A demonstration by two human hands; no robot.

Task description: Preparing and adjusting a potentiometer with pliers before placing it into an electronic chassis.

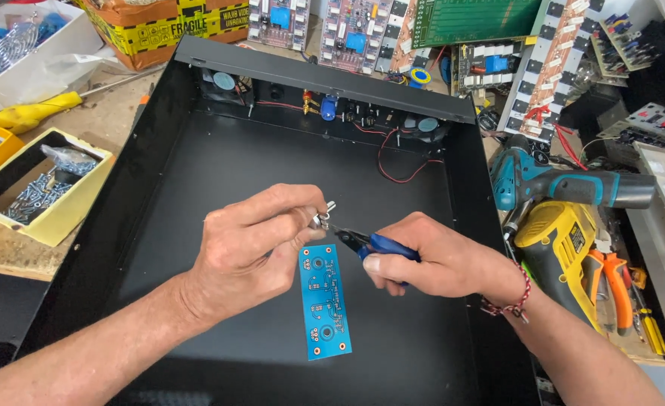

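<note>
A large open black metal case (pixel 220 165) fills the workbench; teal and yellow power drills (pixel 565 203) crowd its right edge. Mid-floor lies a narrow blue circuit board (pixel 325 301). Above it, the left hand (pixel 246 248) pinches a small silver component (pixel 323 216); the right hand (pixel 438 259) is closed around blue-handled cutters (pixel 370 242) whose tips meet it.

Two hands – left (pixel 246 244), right (pixel 430 259); one blue circuit board (pixel 324 301); one pliers (pixel 366 242); two power drills (pixel 550 184).

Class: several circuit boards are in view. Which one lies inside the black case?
The small blue board, flat on the case floor below both hands; the others stand behind it.
</note>
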